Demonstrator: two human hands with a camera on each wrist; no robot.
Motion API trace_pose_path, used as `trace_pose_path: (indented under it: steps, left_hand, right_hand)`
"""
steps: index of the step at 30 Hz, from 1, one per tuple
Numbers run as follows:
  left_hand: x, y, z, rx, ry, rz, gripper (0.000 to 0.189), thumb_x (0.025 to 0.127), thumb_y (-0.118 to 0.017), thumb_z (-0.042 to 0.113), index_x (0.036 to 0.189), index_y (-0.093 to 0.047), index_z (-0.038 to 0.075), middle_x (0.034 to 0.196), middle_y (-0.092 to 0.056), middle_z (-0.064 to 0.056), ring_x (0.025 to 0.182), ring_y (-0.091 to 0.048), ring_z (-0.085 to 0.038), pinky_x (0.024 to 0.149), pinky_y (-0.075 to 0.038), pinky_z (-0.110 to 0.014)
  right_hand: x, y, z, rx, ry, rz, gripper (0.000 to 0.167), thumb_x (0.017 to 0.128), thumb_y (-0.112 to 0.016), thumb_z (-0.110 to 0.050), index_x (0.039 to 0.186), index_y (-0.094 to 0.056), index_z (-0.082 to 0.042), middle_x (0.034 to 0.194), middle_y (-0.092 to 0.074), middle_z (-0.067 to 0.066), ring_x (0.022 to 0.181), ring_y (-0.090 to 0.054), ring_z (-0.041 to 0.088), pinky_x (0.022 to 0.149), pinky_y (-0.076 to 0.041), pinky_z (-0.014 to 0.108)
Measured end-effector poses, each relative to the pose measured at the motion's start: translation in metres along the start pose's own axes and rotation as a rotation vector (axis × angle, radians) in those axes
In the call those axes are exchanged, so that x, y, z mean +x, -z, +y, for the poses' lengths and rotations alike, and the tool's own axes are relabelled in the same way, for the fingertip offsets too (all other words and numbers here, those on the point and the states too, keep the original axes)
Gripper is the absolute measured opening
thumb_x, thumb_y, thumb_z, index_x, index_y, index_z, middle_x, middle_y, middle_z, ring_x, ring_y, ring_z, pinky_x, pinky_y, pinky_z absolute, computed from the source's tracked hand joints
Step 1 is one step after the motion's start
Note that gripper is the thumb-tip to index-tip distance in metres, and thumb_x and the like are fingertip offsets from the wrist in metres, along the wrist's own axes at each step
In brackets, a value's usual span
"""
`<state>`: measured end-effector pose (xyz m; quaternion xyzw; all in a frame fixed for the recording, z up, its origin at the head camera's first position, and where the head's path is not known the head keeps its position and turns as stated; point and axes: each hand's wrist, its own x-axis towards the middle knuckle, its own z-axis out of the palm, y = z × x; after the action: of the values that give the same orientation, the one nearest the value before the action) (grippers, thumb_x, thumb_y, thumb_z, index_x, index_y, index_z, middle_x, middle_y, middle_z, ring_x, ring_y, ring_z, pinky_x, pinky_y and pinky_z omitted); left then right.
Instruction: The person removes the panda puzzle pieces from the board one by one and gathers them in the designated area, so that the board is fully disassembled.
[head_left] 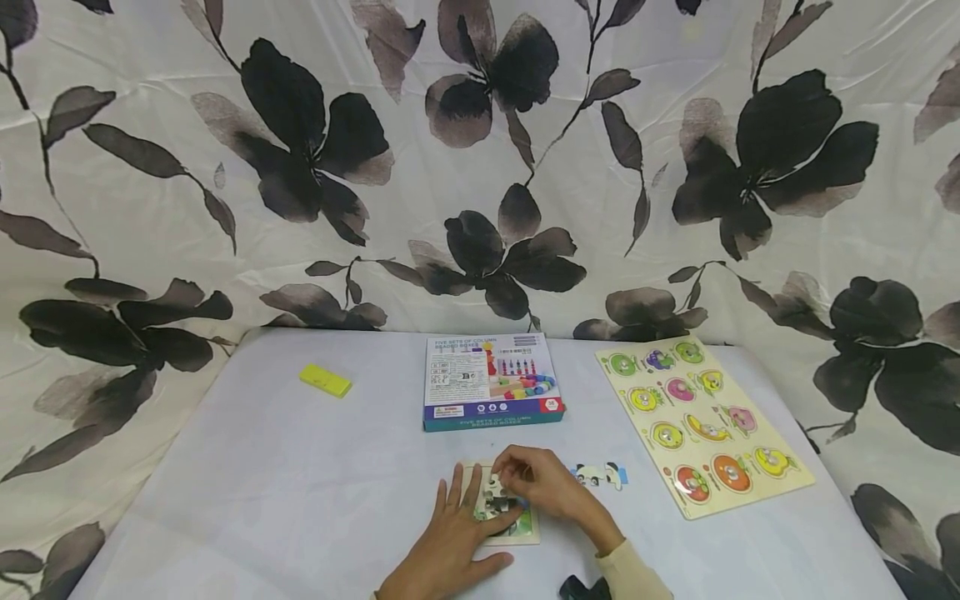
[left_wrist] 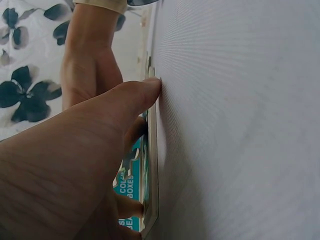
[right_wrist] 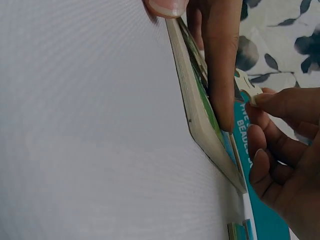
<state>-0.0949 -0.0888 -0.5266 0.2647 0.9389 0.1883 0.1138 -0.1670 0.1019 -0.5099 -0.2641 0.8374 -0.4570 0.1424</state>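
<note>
- Cloth [head_left: 615, 187]: hung across the upper half of the head view, white, printed with dark flowers and grey-brown leaves.
- Bench [head_left: 300, 500]: white-topped, spread across the lower half of the head view.
- Fruit board [head_left: 693, 408]: lying slantwise at right in the head view, pale yellow, set with rows of bright fruit shapes, banana, orange and grapes among them.
- Box [head_left: 491, 383]: lying just right of centre, above the hands in the frame; marked "FIVE SETS OF COLUMN BEADED BOXES", with pictures of coloured beads and a teal near side.
- Left hand [head_left: 461, 533]: at lower centre, laid over the tray with fingers straight and spread, touching its surface.
- Right hand [head_left: 540, 483]: just right of the left, reaching over the tray; pinching a piece between thumb and forefinger. Cuffed in a cream sleeve [head_left: 633, 575].
- Tray [head_left: 534, 537]: flat on the bench at lower centre, partly covered by both hands; pale-rimmed, with green and panda-like black and white inside.
- Dark object [head_left: 585, 588]: cut off by the bottom edge, right of centre. Cannot tell its kind.
- Yellow block [head_left: 326, 381]: alone on the bench, left of the box.
- Loose pieces [head_left: 596, 477]: just right of the right hand, showing panda faces and blue. Cannot tell the exact count.
- Piece [right_wrist: 246, 86]: held clear of the tray in the right wrist view, pale and notched along one edge.
</note>
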Motion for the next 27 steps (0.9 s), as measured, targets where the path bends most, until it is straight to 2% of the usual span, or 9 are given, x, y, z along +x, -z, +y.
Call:
trace_pose_path:
  steps: [9, 14, 27]
  left_hand:
    - [0.001, 0.0, 0.001, -0.01, 0.004, 0.001, 0.055, 0.089, -0.048, 0.063, 0.14, -0.045, 0.044, 0.156, -0.01, -0.029, 0.14, 0.005, -0.054, 0.106, -0.01, -0.072]
    - [0.001, 0.002, 0.002, -0.019, 0.022, -0.02, 0.056, 0.089, -0.047, 0.065, 0.14, -0.044, 0.044, 0.156, -0.008, -0.027, 0.14, 0.007, -0.053, 0.107, -0.009, -0.071]
    - [0.002, 0.002, 0.003, -0.037, 0.064, -0.04, 0.057, 0.087, -0.051, 0.065, 0.14, -0.042, 0.046, 0.158, -0.005, -0.023, 0.141, 0.01, -0.05, 0.109, -0.004, -0.069]
  right_hand:
    - [-0.003, 0.006, 0.002, 0.01, -0.006, 0.055, 0.013, 0.092, -0.061, -0.007, 0.1, -0.069, -0.013, 0.084, -0.063, -0.007, 0.075, -0.056, 0.007, 0.071, -0.049, 0.024]
    - [-0.009, 0.017, 0.003, 0.028, -0.044, 0.096, 0.012, 0.092, -0.061, -0.008, 0.101, -0.069, -0.013, 0.084, -0.063, -0.005, 0.075, -0.057, 0.009, 0.07, -0.049, 0.024]
    - [-0.036, 0.048, 0.022, 0.027, -0.094, 0.211, 0.01, 0.09, -0.064, -0.009, 0.099, -0.068, -0.011, 0.085, -0.065, -0.001, 0.075, -0.058, 0.01, 0.068, -0.05, 0.024]
